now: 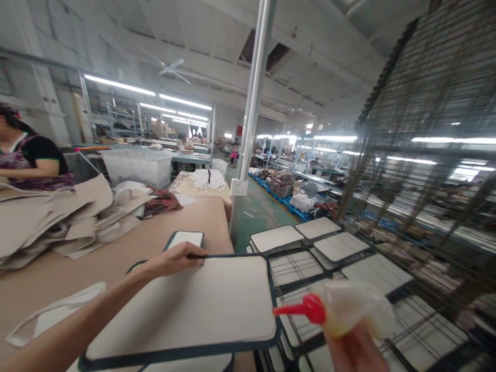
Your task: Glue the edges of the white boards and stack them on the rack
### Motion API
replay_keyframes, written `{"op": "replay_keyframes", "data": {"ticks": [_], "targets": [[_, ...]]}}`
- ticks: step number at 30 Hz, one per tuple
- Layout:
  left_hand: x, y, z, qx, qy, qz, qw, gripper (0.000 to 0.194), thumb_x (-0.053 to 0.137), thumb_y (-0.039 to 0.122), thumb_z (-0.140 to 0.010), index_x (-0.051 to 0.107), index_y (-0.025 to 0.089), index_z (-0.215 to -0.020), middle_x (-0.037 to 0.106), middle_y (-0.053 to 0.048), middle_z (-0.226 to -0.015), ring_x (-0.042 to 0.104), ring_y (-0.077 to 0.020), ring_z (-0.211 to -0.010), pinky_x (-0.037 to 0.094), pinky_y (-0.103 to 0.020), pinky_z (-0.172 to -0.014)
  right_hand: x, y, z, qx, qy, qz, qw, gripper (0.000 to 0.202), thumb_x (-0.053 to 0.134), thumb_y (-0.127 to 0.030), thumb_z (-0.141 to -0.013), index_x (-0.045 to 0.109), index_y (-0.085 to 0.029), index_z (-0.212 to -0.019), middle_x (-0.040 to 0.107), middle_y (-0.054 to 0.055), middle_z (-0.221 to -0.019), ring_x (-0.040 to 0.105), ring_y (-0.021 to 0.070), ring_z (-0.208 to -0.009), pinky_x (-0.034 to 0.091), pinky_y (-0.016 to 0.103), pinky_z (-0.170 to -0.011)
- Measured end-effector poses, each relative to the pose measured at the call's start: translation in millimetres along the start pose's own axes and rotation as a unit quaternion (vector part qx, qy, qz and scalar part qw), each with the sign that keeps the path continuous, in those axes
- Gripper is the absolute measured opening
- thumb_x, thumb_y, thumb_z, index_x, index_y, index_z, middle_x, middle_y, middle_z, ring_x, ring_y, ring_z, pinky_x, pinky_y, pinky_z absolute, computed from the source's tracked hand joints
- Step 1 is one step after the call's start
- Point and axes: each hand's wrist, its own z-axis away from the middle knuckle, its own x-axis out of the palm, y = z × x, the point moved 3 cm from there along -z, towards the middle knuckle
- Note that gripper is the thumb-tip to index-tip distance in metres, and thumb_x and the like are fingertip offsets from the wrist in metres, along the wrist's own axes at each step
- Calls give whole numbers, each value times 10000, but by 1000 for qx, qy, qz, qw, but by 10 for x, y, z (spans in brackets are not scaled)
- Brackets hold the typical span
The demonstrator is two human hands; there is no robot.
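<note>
My left hand (pixel 185 258) grips the far edge of a cream rectangular panel (pixel 217 299) with rounded corners and a dark border, holding it tilted above the table. In my right hand (pixel 354 346) is a translucent squeeze bottle (pixel 356 305) with a red nozzle, a yellowish liquid inside it. The red tip points left and appears at the panel's right border; whether it touches I cannot tell. Beneath and behind the held panel, a similar smaller panel (pixel 186 238) lies on the brown table (pixel 197 214).
At right, a wire rack (pixel 294 266) bears several similar panels. Beige cut pieces (pixel 89 212) are heaped on the table's left, near a seated person (pixel 34 155). A white plastic bin (pixel 137 168) stands behind them. A metal post (pixel 251 103) with a socket box rises at the table's far corner.
</note>
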Motion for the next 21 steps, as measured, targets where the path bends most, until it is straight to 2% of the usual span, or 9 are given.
{"op": "replay_keyframes", "data": {"ticks": [1, 3, 5, 8, 10, 15, 19, 21], "targets": [[8, 1, 16, 0, -22, 18, 1000, 309, 589, 403, -803, 759, 160, -888, 635, -4, -709, 517, -157, -668, 382, -207, -609, -13, -28, -110, 38, 24, -30, 999, 271, 657, -503, -789, 700, -273, -925, 721, 6, -838, 679, 191, -721, 577, 340, -706], [11, 25, 38, 0, -50, 37, 998, 314, 573, 385, -824, 759, 158, -935, 615, 4, -702, 487, -141, -656, 350, -194, -581, 5, -104, -301, 102, 75, -98, 987, 391, 831, -440, -563, 716, -281, -902, 731, -5, -872, 683, 197, -778, 567, 313, -751], [3, 78, 56, 0, -69, 42, 997, 301, 569, 363, -831, 756, 146, -922, 558, 14, -655, 433, -121, -622, 302, -191, -546, 74, -190, -434, 120, 91, -130, 980, 522, 888, -364, -434, 719, -279, -921, 730, -7, -877, 677, 192, -810, 554, 292, -769], [-15, 193, 93, 7, -101, 58, 993, 289, 571, 356, -828, 734, 120, -786, 442, 27, -578, 339, -98, -567, 241, -208, -516, 188, -260, -537, 95, 51, -114, 988, 522, 891, -335, -455, 717, -292, -946, 719, -25, -782, 673, 165, -774, 545, 255, -753], [-32, 267, 124, 11, -117, 74, 990, 300, 575, 363, -826, 714, 117, -725, 419, 27, -568, 316, -95, -555, 236, -215, -513, 222, -248, -565, 89, 32, -106, 990, 515, 893, -311, -463, 717, -296, -946, 708, -42, -738, 668, 140, -732, 541, 221, -745], [-107, 359, 196, 2, -128, 97, 987, 343, 584, 418, -823, 742, 116, -779, 448, 16, -566, 317, -101, -547, 248, -213, -496, 203, -177, -593, 97, -5, -97, 991, 634, 891, -214, -396, 706, -283, -998, 705, -35, -726, 663, 139, -665, 550, 203, -689], [-176, 368, 243, -4, -128, 120, 984, 355, 616, 442, -805, 759, 118, -814, 493, 6, -577, 372, -114, -561, 294, -209, -524, 181, -179, -544, 108, -42, -79, 990, 676, 869, -268, -483, 659, -300, -1124, 718, 0, -787, 682, 187, -719, 571, 270, -682], [-210, 373, 263, -5, -125, 126, 984, 365, 605, 433, -823, 759, 106, -868, 509, 5, -595, 389, -118, -584, 306, -207, -549, 195, -205, -495, 121, -56, -72, 989, 711, 871, -298, -484, 641, -303, -1156, 717, 16, -793, 686, 219, -749, 581, 311, -684]]}}
